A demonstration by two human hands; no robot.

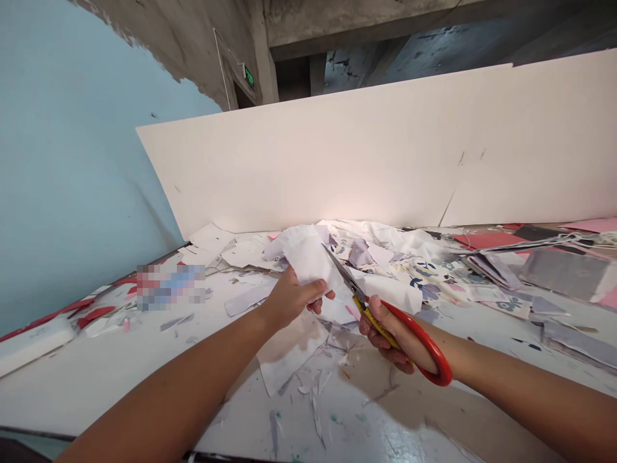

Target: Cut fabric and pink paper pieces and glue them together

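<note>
Between the thumb and fingers of my left hand (294, 299) is a piece of white paper (308, 252), held up above the table. My right hand (393, 334) grips a pair of scissors (354, 287) with red and yellow handles. Their metal blades point up and to the left, with the tips close to the right edge of the paper. Whether the blades touch it I cannot tell. Beneath both hands lie paper scraps (294, 350) and thin offcuts.
A white table (110, 386) carries heaps of cut paper, some printed with flowers (427, 289). Red and pink sheets (491, 241) and grey folded pieces (583, 341) lie at the right. A tall white board (337, 167) stands behind, beside a blue wall (72, 141).
</note>
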